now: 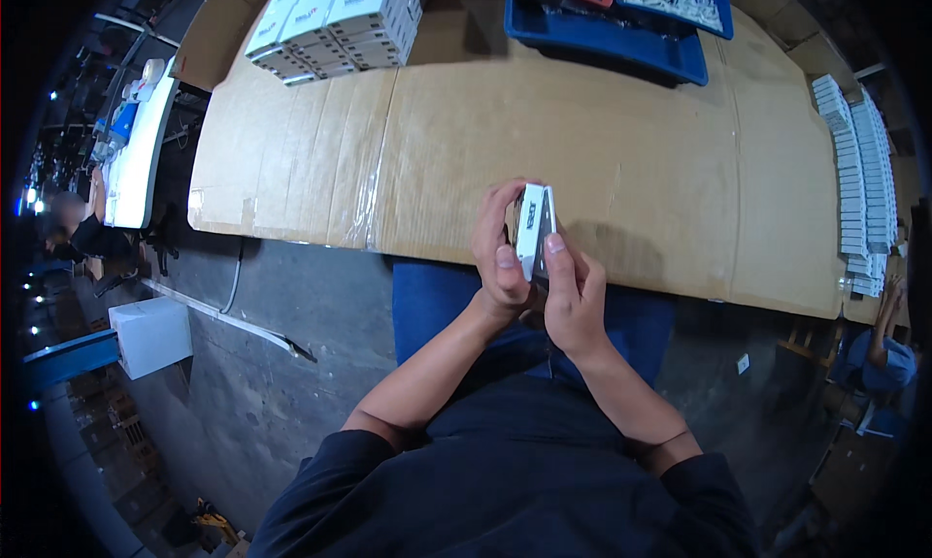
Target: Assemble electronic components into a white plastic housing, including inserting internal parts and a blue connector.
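Between my two hands a small white box (531, 223) with dark print stands tilted on edge, just above the near edge of the cardboard-covered table (485, 131). My left hand (497, 252) is closed round its left side, fingers behind and thumb in front. My right hand (575, 291) grips its right side, the thumb pressed on the narrow dark-looking face. The fingers of my right hand are partly hidden behind the box. I cannot tell whether the box's end is open.
Stacked white boxes (335, 19) stand at the far left of the table. Blue trays (607, 49) with small white and blue parts sit at the far right. Rows of stacked white boxes (854, 184) line the right edge. Other people (883, 354) are at both sides. A white carton (151, 337) is left.
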### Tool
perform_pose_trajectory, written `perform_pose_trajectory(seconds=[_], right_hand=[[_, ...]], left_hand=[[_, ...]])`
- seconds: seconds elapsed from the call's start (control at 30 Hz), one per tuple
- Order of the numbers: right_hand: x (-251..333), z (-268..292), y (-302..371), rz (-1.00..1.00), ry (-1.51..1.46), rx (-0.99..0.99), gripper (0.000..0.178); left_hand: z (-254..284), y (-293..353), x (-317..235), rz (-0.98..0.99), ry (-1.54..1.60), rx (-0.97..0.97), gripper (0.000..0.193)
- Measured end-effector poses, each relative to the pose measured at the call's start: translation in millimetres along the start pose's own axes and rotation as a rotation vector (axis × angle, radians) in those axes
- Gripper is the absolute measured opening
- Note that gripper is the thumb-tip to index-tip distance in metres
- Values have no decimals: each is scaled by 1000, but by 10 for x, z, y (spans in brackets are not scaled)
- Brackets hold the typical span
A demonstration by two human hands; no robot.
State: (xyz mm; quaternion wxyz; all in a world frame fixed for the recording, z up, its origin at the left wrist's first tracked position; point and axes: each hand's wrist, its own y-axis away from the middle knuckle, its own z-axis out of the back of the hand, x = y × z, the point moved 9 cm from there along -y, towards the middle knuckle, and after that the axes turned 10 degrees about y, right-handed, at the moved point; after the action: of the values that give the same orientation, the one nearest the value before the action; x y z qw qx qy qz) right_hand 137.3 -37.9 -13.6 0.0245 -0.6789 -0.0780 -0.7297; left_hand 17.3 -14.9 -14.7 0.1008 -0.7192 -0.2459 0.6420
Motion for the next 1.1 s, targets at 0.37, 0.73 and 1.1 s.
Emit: perform_pose_trajectory(seconds=[0.37,0.73,1.1], right_hand=[[-57,184,-134,-30,62,252,70],[422,313,-169,830,773,28,83],[248,274,-164,839,650,43,79]], left_hand=[[-128,102,280,236,76,162,104],[-507,507,280,1251,873,-87,80],[-442,615,397,1264,861,-66,73]])
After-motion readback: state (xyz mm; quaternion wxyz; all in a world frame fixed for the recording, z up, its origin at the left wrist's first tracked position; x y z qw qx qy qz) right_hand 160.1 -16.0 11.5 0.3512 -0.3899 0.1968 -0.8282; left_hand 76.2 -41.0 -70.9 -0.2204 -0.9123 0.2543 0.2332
